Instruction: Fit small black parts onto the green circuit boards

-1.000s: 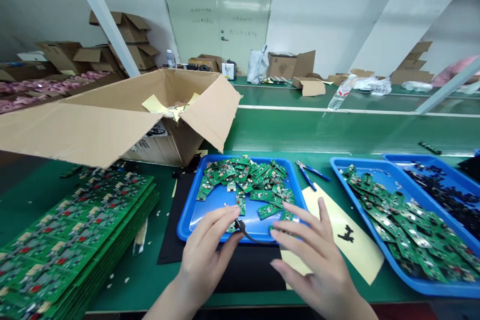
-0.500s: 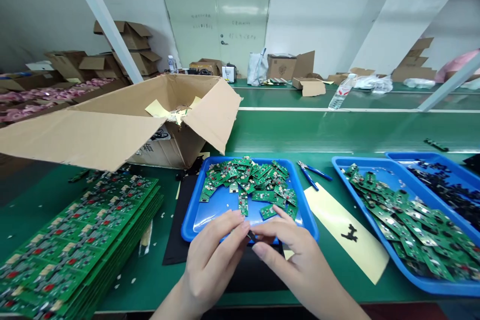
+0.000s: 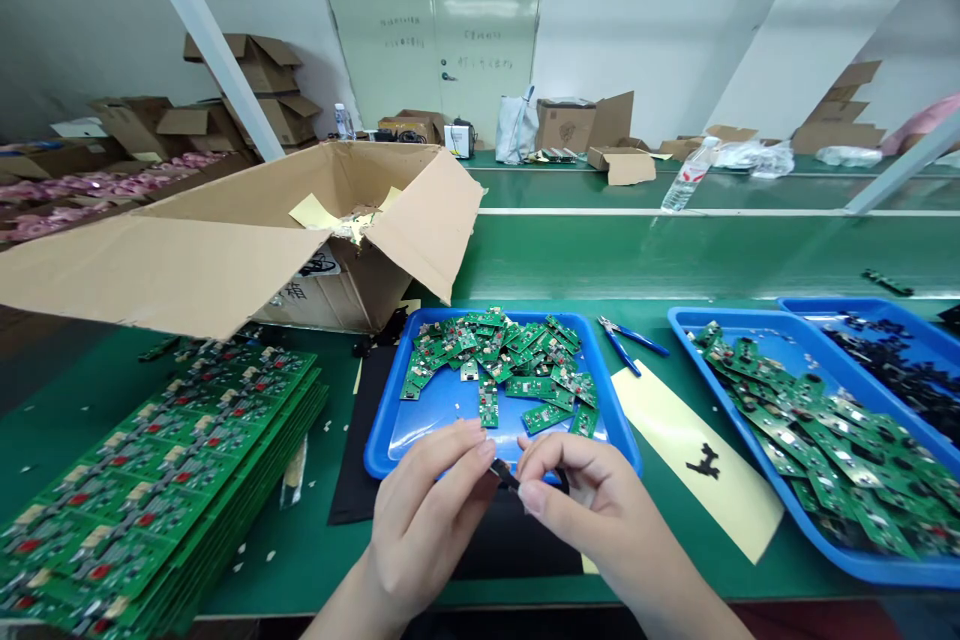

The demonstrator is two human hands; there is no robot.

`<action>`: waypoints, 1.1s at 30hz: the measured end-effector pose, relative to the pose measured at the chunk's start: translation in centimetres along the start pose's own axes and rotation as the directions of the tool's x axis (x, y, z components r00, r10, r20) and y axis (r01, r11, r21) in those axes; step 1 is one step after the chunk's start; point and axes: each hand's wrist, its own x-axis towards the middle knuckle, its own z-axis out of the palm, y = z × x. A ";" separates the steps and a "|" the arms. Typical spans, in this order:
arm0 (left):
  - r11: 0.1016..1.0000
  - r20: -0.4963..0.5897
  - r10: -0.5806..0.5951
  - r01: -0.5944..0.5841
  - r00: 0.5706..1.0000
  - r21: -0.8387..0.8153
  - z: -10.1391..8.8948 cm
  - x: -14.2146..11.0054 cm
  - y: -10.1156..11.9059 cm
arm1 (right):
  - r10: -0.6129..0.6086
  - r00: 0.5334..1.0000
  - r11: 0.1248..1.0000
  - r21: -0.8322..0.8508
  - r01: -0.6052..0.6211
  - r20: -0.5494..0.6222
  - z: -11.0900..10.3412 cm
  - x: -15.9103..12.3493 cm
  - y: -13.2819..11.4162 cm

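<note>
My left hand (image 3: 431,510) is closed in a pinch over the front edge of a blue tray (image 3: 381,435). Its fingertips hold one end of a small black part (image 3: 504,472), mostly hidden by the fingers. My right hand (image 3: 592,500) pinches the other end between thumb and forefinger. More black material shows by the curled fingers of that hand; whether it belongs to the same part, I cannot tell. Small green circuit boards (image 3: 487,350) lie heaped in the tray just beyond both hands.
Stacked circuit board panels (image 3: 165,470) stand at left, before an open cardboard box (image 3: 420,220). Blue-handled cutters (image 3: 630,345) and yellow paper (image 3: 697,450) with a black piece (image 3: 703,461) lie right. Farther right are trays of boards (image 3: 832,460) and black parts (image 3: 900,360).
My right hand's fingers have curled in, and its forefinger now meets the thumb on the black part. More of that part shows between the hands. The view has shifted slightly.
</note>
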 end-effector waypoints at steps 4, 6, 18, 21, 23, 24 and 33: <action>0.999 0.017 -0.036 0.036 0.999 -0.026 0.1 -0.2 0.1 | 0.019 1.000 0.999 0.026 -0.019 -0.022 0.2 -0.1 -0.1; 0.999 0.016 -0.038 0.039 0.999 -0.016 0.1 -0.1 0.1 | -0.008 1.000 1.000 0.010 0.008 -0.027 0.4 -0.2 -0.1; 0.997 0.022 -0.003 0.005 1.000 -0.071 0.2 -0.2 0.0 | -0.095 0.994 0.975 -0.198 0.102 0.045 -0.1 -0.8 -0.7; 0.994 0.022 -0.023 0.025 1.000 -0.104 0.0 0.1 0.2 | -0.058 0.997 0.982 -0.177 0.064 0.042 0.0 -0.7 -1.1; 0.994 0.020 -0.022 0.024 1.000 -0.106 -0.1 0.3 0.3 | -0.046 0.998 0.988 -0.144 0.051 0.043 0.1 -0.6 -1.1; 0.994 0.022 -0.023 0.025 0.999 -0.105 -0.1 0.5 0.3 | -0.050 0.999 0.990 -0.128 0.052 0.022 0.2 -0.5 -1.0; 0.988 0.092 -0.052 0.064 0.994 -0.137 0.1 0.7 0.0 | 0.019 0.998 0.993 -0.115 -0.026 -0.062 0.2 0.0 -0.4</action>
